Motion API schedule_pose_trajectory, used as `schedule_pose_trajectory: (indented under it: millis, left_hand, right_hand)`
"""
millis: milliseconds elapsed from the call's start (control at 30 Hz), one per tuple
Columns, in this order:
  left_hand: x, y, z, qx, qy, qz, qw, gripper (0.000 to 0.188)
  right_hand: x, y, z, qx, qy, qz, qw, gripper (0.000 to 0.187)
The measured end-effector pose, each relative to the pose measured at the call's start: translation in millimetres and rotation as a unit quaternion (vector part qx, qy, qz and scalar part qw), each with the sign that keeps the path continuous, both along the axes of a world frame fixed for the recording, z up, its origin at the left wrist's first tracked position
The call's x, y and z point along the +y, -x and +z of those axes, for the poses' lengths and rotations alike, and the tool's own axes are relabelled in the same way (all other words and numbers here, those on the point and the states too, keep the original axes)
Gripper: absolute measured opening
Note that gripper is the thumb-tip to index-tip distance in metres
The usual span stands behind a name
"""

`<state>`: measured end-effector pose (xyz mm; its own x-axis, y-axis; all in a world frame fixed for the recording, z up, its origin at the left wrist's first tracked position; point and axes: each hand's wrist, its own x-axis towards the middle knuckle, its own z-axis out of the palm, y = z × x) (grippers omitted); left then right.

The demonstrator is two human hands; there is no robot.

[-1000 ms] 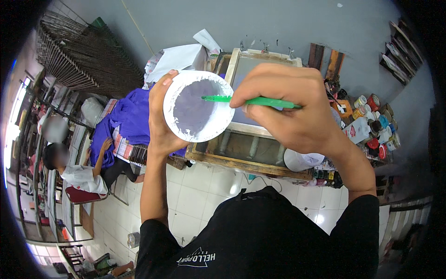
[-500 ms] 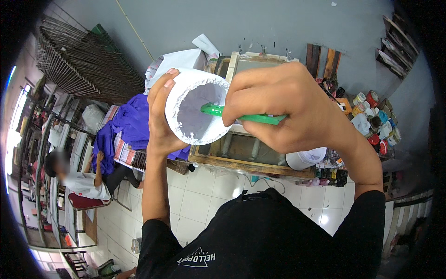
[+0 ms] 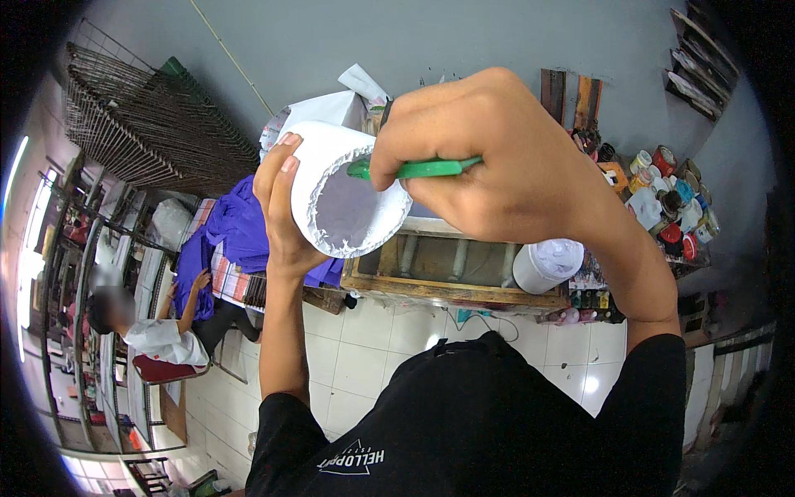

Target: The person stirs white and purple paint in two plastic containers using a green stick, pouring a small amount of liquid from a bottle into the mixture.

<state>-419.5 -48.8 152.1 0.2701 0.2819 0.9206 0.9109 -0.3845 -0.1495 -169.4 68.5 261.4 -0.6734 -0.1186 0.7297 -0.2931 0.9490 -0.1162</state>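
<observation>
My left hand [image 3: 281, 207] is closed round the side of a white plastic tub [image 3: 319, 139], its fingers over the far left wall. The tub is tipped with its mouth toward me. Thick white paste, ragged at the edge, coats the rim, and a smooth pale lilac-grey mass [image 3: 344, 211] shows inside. My right hand [image 3: 480, 157] pinches a green plastic spoon [image 3: 426, 169] over the mouth. Its tip lies inside, near the upper rim; the hand hides part of the tub's right edge.
Below the tub stands a wood-framed table [image 3: 447, 291] with a glassy top. A second white tub [image 3: 542, 269] sits at its right corner, by several paint cans [image 3: 662, 199]. Purple cloth [image 3: 236, 224] lies at left, where another person [image 3: 166, 331] sits.
My right hand has moved slightly up and left, bringing the spoon's tip closer to the upper rim. The tub's opening has tilted a little; my left hand keeps its hold.
</observation>
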Motion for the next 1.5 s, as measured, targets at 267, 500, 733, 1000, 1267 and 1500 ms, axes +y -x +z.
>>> schedule_pose_trajectory:
  millis: [267,500,733,1000,1267,1500]
  left_hand:
    - [-5,-10,1,0.006,0.017,0.008,1.0,0.118]
    - [-5,-14,5,0.037,-0.009,0.019,0.999,0.11]
    - [-5,-9,5,0.063,-0.052,0.059,0.995,0.109]
    - [-3,-16,7,0.063,-0.027,0.045,0.997,0.11]
    - [-4,-17,5,0.099,-0.037,0.054,0.993,0.11]
    - [1,-15,-2,0.106,-0.052,0.064,0.991,0.111]
  right_hand:
    - [-1,-3,-4,-0.011,0.121,-0.01,0.993,0.016]
    - [-26,-11,-21,0.092,0.066,-0.08,0.99,0.016]
    - [-46,-11,-42,0.153,0.166,-0.081,0.971,0.017]
    - [-54,-8,-46,0.172,0.15,-0.155,0.961,0.015]
    - [-54,0,-53,0.187,0.283,-0.135,0.931,0.017]
    - [-62,-7,-70,0.098,0.519,-0.118,0.841,0.015]
